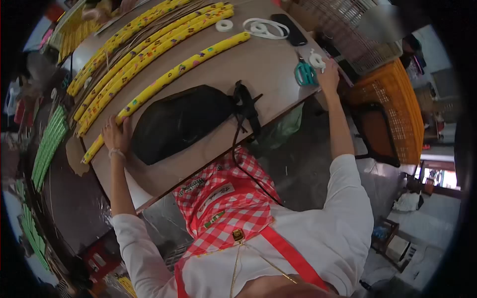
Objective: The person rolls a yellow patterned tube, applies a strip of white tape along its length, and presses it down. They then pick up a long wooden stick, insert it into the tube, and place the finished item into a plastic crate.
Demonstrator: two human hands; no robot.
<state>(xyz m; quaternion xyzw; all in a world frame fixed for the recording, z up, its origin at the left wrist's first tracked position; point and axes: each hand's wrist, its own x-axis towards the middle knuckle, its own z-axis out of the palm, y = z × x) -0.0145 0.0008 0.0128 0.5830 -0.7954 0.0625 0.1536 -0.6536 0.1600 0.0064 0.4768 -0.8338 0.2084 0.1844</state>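
Observation:
My left hand [116, 135] is closed around the lower end of a long yellow patterned tube [174, 72], which lies slantwise on the table. My right hand [328, 77] is at the table's right corner, its fingertips closed on a small roll of white tape [316, 60]. Just left of that hand lie teal-handled scissors [304, 73]. Between my hands rests a dark, bag-like black object [184, 121] with straps and a cord at its right end. Several more yellow patterned tubes [149, 47] lie farther back, side by side, with thin brown sticks among them.
A white tape roll [224, 25], a loop of white strap [267, 29] and a black phone [289, 30] lie along the far right of the table [233, 64]. An orange woven basket [387, 109] stands at right. Green tubes [49, 144] lie at left.

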